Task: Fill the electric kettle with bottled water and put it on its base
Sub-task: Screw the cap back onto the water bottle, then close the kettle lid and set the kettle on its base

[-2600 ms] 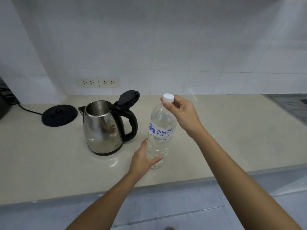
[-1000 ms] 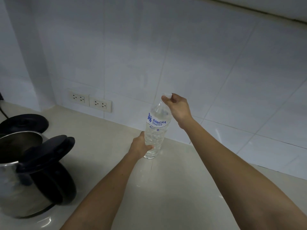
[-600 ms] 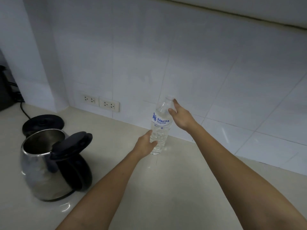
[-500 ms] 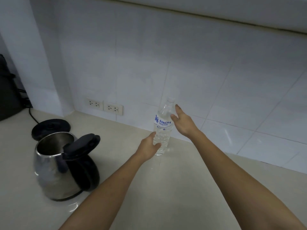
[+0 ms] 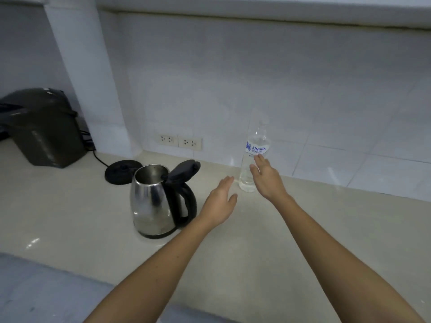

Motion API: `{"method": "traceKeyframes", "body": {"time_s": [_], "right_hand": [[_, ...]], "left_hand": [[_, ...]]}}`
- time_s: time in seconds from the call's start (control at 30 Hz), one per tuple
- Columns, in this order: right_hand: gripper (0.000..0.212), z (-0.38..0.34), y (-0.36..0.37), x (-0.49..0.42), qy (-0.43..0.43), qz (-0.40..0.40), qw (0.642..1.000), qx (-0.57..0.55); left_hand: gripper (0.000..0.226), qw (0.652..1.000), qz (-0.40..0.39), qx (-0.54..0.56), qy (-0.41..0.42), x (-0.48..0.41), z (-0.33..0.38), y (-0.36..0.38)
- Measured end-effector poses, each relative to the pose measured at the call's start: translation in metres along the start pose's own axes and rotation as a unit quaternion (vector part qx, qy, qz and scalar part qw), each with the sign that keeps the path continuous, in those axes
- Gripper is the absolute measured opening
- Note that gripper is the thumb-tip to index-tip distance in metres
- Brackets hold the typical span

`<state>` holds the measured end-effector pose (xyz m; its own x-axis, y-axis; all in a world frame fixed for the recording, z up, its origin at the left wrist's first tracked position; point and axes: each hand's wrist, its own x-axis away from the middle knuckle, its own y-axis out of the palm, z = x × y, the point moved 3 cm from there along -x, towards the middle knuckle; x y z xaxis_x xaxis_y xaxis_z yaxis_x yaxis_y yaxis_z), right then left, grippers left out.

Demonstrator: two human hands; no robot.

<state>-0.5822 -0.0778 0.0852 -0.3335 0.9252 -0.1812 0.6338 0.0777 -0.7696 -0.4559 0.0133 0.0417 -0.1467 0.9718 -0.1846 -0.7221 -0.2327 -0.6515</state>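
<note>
A clear plastic water bottle [image 5: 255, 145] with a blue-lettered label stands upright on the counter by the back wall. Its top is too blurred to show a cap. My right hand [image 5: 265, 177] is open just in front of the bottle's lower part and holds nothing. My left hand [image 5: 220, 202] is open too, a little left of the bottle and apart from it. The steel kettle [image 5: 151, 201] with a black handle stands left of my hands, its black lid [image 5: 184, 170] tipped up. Its round black base [image 5: 121, 171] lies behind it.
A dark appliance [image 5: 44, 129] stands at the far left, with a black cord running to the base. Two wall sockets [image 5: 179, 142] sit low on the tiled wall. The beige counter [image 5: 303, 217] stretches to the right; its front edge runs across the lower left.
Both hands have let go of the bottle and drawn back from it, fingers spread. The view has swung left and back, bringing the whole kettle, its base and the dark appliance into sight.
</note>
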Motion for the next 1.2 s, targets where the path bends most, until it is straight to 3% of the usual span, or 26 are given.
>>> {"method": "traceKeyframes", "body": {"time_s": [0.2,0.37,0.6,0.77,1.2], "right_hand": [[0.048,-0.047,0.035,0.054,0.038,-0.002,0.998,-0.059],[0.049,-0.086,0.070,0.087,0.031,-0.017,0.997,-0.067],[0.052,-0.126,0.099,0.106,0.039,-0.014,0.989,-0.142],[0.054,-0.141,0.105,0.105,0.034,0.006,0.984,-0.173],[0.054,-0.132,0.118,0.083,-0.001,0.064,0.965,-0.254]], "left_hand": [[0.055,0.999,-0.014,-0.007,0.048,0.073,-0.027,-0.056],[0.049,0.998,0.035,0.007,0.055,0.121,-0.064,-0.101],[0.053,0.996,0.085,-0.017,-0.036,0.148,-0.120,-0.151],[0.063,0.993,0.057,-0.032,-0.096,0.138,-0.139,-0.165],[0.071,0.987,0.030,-0.036,-0.151,0.103,-0.152,-0.160]]}}
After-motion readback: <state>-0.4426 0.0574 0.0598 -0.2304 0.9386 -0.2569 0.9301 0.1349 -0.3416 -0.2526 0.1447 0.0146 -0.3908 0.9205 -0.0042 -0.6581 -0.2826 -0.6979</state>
